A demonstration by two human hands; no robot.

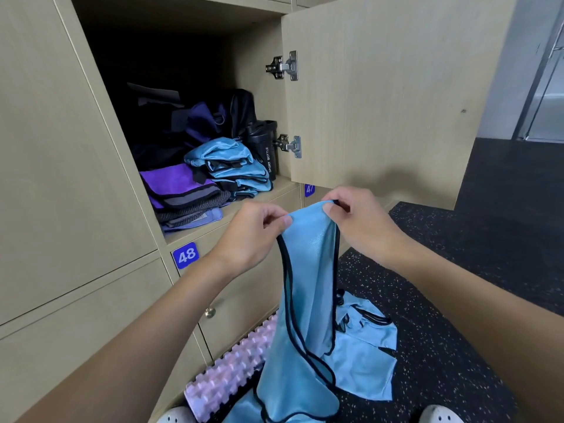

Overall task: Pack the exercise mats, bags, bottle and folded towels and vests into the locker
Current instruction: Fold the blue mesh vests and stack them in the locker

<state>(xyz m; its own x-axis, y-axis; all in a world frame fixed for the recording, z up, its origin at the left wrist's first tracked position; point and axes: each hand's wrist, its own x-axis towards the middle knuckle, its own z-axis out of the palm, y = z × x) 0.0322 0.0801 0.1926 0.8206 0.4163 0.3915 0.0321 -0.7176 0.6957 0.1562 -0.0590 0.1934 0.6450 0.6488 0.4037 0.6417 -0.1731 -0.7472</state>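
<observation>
Locker (262, 29) open; both hands pinch vest (308, 270).

We see both arms uncovered up to the near edge: the left forearm (146, 325) and the right forearm (457, 300) are bare. The left hand (253, 236) and the right hand (363, 221) are bare too, with short, plain nails. At the near edge we make out two rounded, pale grey-white toes, the left shoe (175, 416) and the right shoe (439, 415), each dotted with small holes.
</observation>
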